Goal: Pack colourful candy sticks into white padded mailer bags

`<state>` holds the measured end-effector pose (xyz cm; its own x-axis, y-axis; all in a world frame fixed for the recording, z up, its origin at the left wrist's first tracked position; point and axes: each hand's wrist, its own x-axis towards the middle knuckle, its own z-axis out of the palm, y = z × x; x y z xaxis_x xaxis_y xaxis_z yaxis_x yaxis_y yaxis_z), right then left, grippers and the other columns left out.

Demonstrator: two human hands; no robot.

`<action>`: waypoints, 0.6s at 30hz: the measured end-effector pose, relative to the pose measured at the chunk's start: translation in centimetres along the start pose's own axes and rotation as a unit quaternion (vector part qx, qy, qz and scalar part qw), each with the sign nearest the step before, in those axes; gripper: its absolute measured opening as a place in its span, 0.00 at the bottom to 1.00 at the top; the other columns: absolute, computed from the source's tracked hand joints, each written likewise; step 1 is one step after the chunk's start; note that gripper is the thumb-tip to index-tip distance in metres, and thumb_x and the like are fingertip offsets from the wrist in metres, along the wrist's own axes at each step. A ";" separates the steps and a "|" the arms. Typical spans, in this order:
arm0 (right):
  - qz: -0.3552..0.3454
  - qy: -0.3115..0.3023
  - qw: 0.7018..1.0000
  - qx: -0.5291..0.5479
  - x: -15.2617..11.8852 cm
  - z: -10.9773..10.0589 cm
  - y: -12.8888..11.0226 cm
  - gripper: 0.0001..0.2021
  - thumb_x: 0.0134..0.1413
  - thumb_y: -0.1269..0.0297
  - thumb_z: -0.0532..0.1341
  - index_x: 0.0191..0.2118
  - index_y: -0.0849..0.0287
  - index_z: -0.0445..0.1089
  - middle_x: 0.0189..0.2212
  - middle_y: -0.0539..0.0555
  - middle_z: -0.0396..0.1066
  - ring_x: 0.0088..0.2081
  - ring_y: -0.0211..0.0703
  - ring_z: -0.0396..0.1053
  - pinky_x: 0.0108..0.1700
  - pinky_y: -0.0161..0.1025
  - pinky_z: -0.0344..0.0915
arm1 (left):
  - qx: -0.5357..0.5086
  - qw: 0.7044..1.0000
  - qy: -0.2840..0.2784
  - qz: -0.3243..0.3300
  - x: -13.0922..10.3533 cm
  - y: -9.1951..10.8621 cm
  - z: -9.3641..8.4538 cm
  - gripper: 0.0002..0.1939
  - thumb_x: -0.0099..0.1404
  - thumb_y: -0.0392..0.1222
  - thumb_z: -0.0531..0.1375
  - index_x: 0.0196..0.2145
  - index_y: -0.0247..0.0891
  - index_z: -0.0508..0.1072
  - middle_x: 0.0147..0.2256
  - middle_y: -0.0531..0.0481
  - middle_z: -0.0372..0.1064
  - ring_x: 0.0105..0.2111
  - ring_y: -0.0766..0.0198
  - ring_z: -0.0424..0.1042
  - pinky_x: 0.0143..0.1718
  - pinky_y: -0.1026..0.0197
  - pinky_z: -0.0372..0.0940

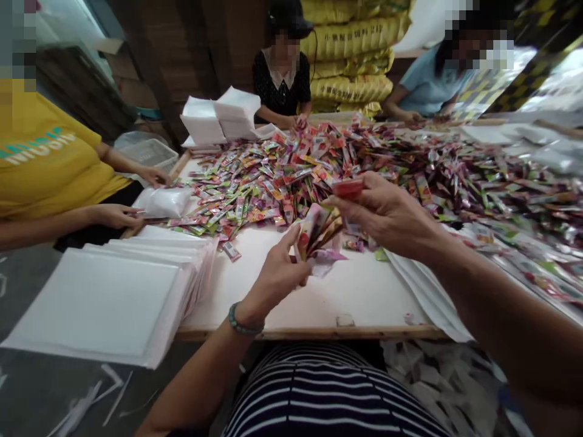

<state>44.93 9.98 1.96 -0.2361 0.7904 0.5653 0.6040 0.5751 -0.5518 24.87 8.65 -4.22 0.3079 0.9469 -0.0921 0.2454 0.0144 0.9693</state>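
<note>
My left hand [280, 267], with a beaded bracelet on its wrist, is closed around a fanned bunch of colourful packets [307, 233] above the white tabletop [255, 291]. Just up and to the right, my right hand [382, 212] pinches a red packet [348, 188] between thumb and fingers. A small pink-and-purple packet hangs at the lower side of the bunch. Behind both hands spreads a large heap of small glossy packets [273, 182] in red, green and purple. One loose packet [231, 251] lies near the heap's front edge.
White padded envelopes [95, 297] are stacked at the left front, overhanging the table edge. More white envelopes [221, 115] stand at the back left. White sheets [423, 291] lie beneath my right forearm. Three people work around the table; one at left touches a white pouch [164, 201].
</note>
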 end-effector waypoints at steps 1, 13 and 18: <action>0.004 0.026 0.999 0.029 0.4 -0.6 -0.8 0.12 0.61 0.53 0.60 0.35 0.52 0.77 0.35 0.52 0.72 0.39 0.45 0.72 0.41 0.45 0.72 | -0.046 0.999 -0.001 -0.019 -0.1 0.7 -0.5 0.47 0.48 0.33 0.57 0.67 0.37 0.53 0.28 0.52 0.75 0.15 0.74 0.61 0.15 0.70 0.57; -0.008 0.156 0.972 0.178 1.5 0.9 -5.8 0.02 0.52 0.63 0.68 0.32 0.49 0.76 0.26 0.43 0.74 0.26 0.36 0.72 0.29 0.36 0.72 | -0.135 0.989 0.052 -0.009 -1.0 0.8 -3.1 0.47 0.48 0.33 0.60 0.67 0.39 0.54 0.24 0.58 0.70 0.12 0.77 0.57 0.13 0.72 0.53; -0.015 0.136 0.983 0.121 2.4 2.7 -5.8 0.04 0.54 0.61 0.67 0.30 0.54 0.75 0.25 0.44 0.73 0.26 0.35 0.70 0.30 0.34 0.68 | -0.076 0.996 0.047 -0.022 -1.4 1.7 -2.6 0.49 0.47 0.29 0.58 0.68 0.37 0.51 0.22 0.59 0.69 0.14 0.75 0.58 0.15 0.72 0.57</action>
<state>38.83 9.12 4.83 -0.0187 0.7057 0.7083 0.3932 0.6565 -0.6438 22.45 8.15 -1.84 0.2097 0.9702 -0.1211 0.1128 0.0990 0.9887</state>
